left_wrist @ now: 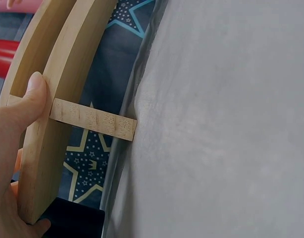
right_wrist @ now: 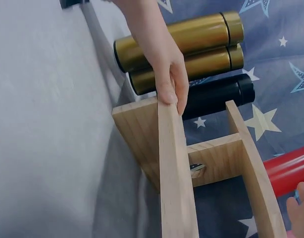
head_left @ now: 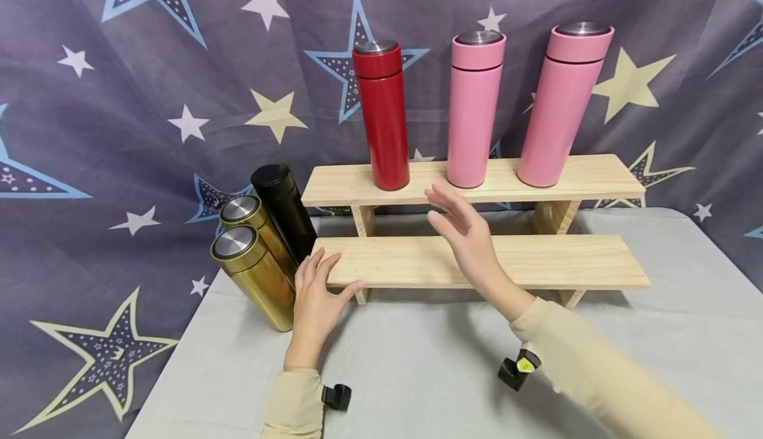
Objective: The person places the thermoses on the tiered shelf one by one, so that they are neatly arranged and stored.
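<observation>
A two-step wooden display rack point(head_left: 554, 260) stands on the table. My left hand point(head_left: 312, 310) grips the left end of its lower board, the thumb lying along the front edge in the left wrist view. In the right wrist view that same left hand point(right_wrist: 154, 44) wraps the board's end. My right hand point(head_left: 471, 247) hovers over the lower board, its fingers extended and holding nothing. Beyond its fingertips, a red thermos flask point(head_left: 384, 121), a pink flask point(head_left: 475, 114) and another pink flask point(head_left: 563, 108) stand upright on the upper board point(head_left: 428, 174).
Left of the rack stand two gold flasks point(head_left: 262, 287) and a black flask point(head_left: 286, 207), close beside my left hand. A grey cloth point(head_left: 417, 373) covers the table. Behind hangs a dark star-patterned curtain point(head_left: 197, 61).
</observation>
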`<state>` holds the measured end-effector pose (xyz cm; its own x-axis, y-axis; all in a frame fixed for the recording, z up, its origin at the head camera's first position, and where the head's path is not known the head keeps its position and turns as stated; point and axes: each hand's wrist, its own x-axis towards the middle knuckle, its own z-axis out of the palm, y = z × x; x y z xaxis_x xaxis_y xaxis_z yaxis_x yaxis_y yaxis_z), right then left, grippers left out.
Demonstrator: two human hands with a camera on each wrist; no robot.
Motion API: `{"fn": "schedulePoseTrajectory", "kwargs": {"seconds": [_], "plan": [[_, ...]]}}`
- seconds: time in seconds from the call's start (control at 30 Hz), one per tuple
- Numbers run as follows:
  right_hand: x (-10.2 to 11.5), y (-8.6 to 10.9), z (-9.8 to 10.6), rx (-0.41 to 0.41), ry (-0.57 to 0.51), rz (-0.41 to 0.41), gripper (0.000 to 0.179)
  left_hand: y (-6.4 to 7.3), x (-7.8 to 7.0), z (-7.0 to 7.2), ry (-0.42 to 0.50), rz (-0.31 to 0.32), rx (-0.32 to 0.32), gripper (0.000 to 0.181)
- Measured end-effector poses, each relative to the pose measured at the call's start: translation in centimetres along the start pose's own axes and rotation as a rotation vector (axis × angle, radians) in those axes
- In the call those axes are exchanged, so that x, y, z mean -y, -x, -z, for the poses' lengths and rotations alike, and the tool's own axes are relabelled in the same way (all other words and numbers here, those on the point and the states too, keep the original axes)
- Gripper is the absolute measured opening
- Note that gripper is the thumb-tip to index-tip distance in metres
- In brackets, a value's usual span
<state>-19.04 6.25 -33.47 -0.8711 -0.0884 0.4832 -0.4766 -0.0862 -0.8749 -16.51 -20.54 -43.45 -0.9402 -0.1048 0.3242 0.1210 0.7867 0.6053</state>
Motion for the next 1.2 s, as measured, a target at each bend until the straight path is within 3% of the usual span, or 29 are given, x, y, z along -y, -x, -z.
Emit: {"fn": "schedulePoseTrajectory", "kwargs": {"seconds": [0.33,0.7,1.2], "plan": [[1.2,2.8,2.2,0.035,0.019,-0.049,0.044,-0.1,-0.3,0.1,-0.005,0.002,-0.006,0.074],[1.7,5.2,5.8,-0.047,0.021,-0.055,0.038,-0.2,-0.5,0.1,-0.008,0.014,0.011,0.074],[1.0,6.1,11.3,-0.156,0.050,0.001,0.034,0.0,-0.3,0.0,0.003,0.002,-0.005,0.074]]}}
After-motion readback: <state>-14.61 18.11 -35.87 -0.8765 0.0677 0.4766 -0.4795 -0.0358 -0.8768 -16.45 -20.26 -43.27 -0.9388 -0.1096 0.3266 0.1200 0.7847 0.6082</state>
